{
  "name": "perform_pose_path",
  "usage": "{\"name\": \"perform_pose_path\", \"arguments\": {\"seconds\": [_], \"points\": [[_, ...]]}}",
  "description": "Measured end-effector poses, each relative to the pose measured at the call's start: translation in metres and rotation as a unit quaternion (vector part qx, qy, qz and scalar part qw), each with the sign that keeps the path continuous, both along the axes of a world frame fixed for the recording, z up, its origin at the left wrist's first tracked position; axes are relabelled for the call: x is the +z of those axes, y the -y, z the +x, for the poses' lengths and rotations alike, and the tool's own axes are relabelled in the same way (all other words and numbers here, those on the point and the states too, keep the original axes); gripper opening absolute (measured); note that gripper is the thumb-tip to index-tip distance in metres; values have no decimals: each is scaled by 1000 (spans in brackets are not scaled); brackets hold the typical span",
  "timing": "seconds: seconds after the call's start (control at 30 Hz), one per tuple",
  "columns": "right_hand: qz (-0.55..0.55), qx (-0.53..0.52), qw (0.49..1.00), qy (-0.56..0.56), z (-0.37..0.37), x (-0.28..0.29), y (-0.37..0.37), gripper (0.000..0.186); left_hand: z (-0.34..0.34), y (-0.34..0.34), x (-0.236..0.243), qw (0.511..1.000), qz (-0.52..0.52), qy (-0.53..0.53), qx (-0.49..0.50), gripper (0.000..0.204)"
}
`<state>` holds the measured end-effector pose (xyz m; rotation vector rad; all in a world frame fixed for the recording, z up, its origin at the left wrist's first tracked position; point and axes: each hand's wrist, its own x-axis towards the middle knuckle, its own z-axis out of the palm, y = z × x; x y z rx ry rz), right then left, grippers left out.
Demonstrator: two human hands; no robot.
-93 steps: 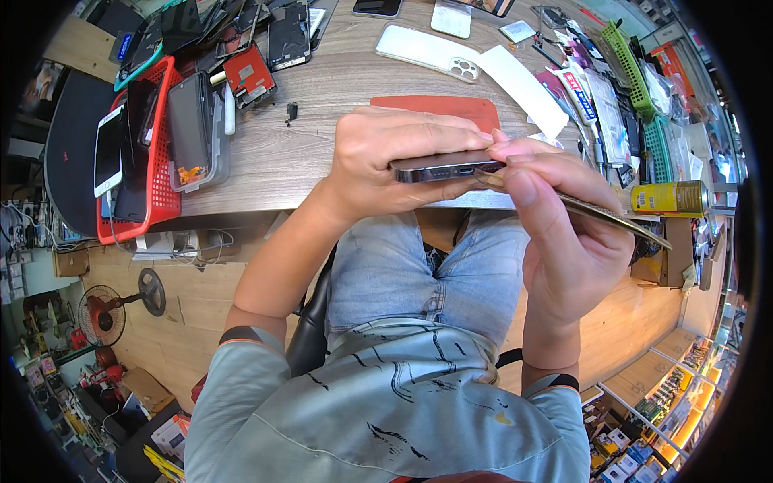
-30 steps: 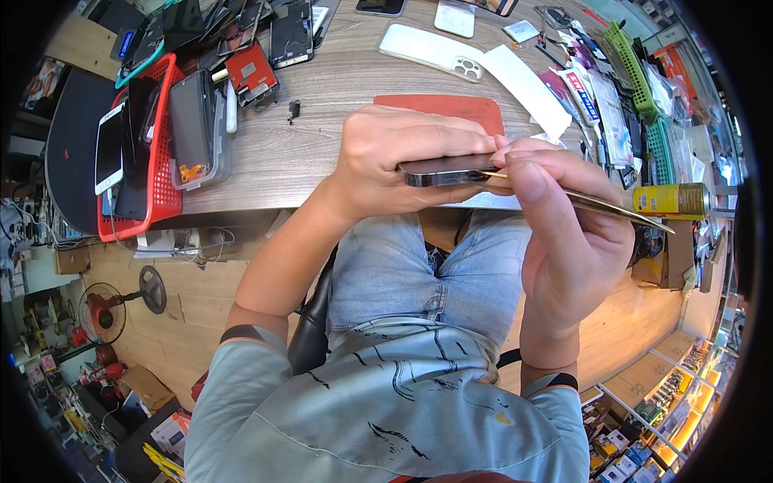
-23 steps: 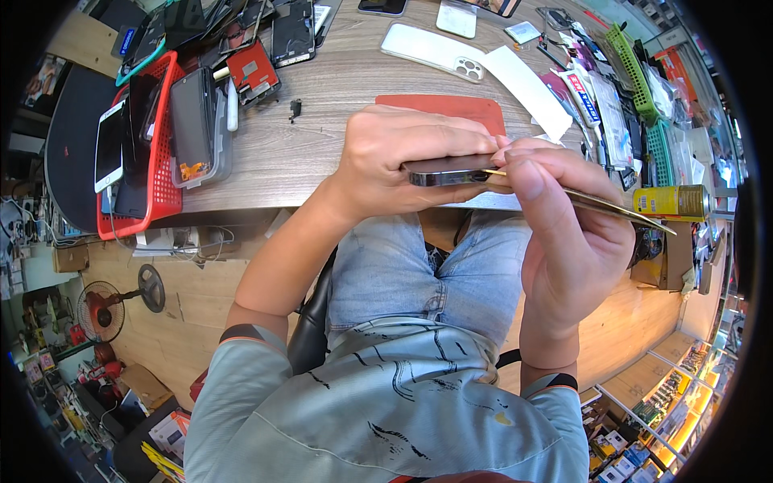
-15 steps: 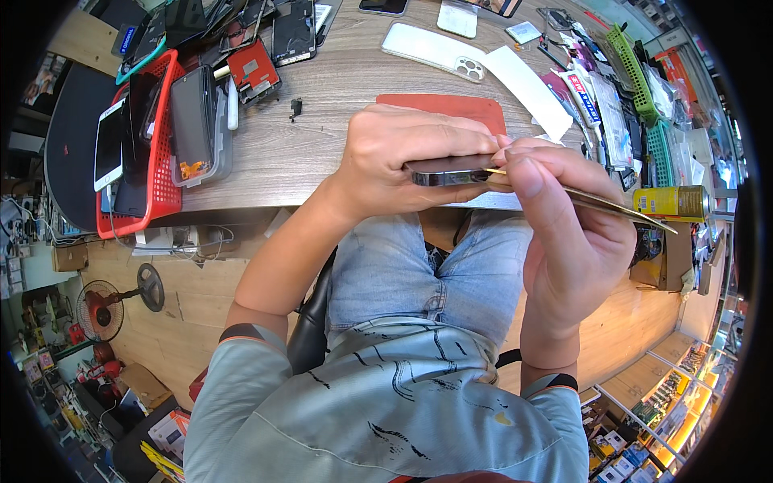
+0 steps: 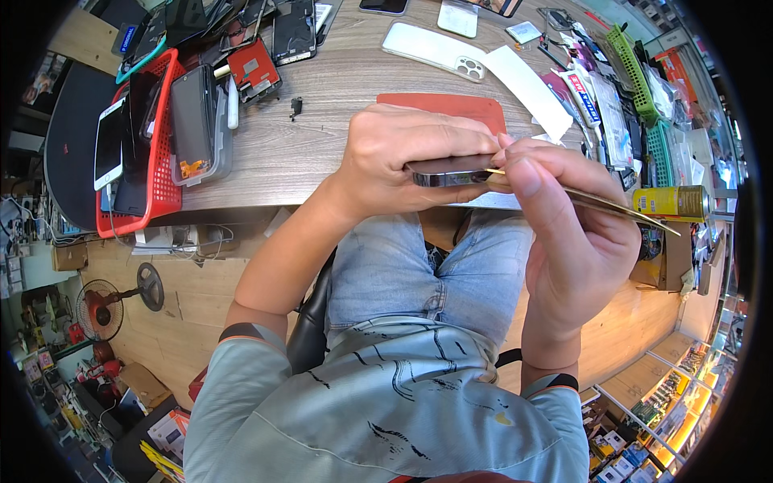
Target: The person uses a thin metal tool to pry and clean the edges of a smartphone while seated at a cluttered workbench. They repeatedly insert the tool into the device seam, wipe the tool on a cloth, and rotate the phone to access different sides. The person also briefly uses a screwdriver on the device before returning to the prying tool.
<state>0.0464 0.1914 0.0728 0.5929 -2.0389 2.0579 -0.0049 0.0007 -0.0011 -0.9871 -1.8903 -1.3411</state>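
The dark phone (image 5: 451,173) is up in the air in front of the near edge of the table (image 5: 338,72), its narrow end turned toward the person's body. The left hand (image 5: 403,145) has its fingers closed around it, and the right hand (image 5: 576,217) pinches a slim gold-toned tool (image 5: 624,211) between thumb and fingers, its tip by the phone's end; I can't make out whether the two touch, since the right fingertips cover that corner. The hands also hide the near part of a red mat (image 5: 447,105). Beyond it lie a white phone-shaped piece with a camera cutout (image 5: 431,50) and a white sheet (image 5: 527,92). Over to the left, a red basket (image 5: 165,161) holds a white-framed phone (image 5: 109,145) leaning at its side, with a clear plastic box (image 5: 219,157) just beside it and a heap of phone parts (image 5: 290,36) behind. A small black part (image 5: 296,107) sits alone nearby. The right side is crowded: a white tube (image 5: 581,95), a green basket (image 5: 632,72), and a yellow can (image 5: 672,203) near the right hand.
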Motion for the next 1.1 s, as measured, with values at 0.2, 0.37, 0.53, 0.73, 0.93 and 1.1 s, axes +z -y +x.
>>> {"name": "perform_pose_path", "arguments": {"seconds": [0.2,0.37,0.53,0.73,0.93,1.1], "points": [[5,9,1000,-11,-3,-1,-2,13,1,1,1,1000,-9,0,8,33],[-6,-6,1000,0,-1,1,2,12,0,0,-2,1000,-3,-8,10,33],[22,7,999,-25,-3,1,-3,12,-2,0,-1,1000,1,-11,-10,34],[23,20,999,-30,-5,2,-1,11,0,2,1,1000,-13,-6,2,35],[15,20,999,-43,-6,0,0,11,0,1,-1,1000,-8,-10,18,36],[36,15,998,-39,-7,3,-2,10,-1,1,0,1000,-9,-4,4,36]]}}
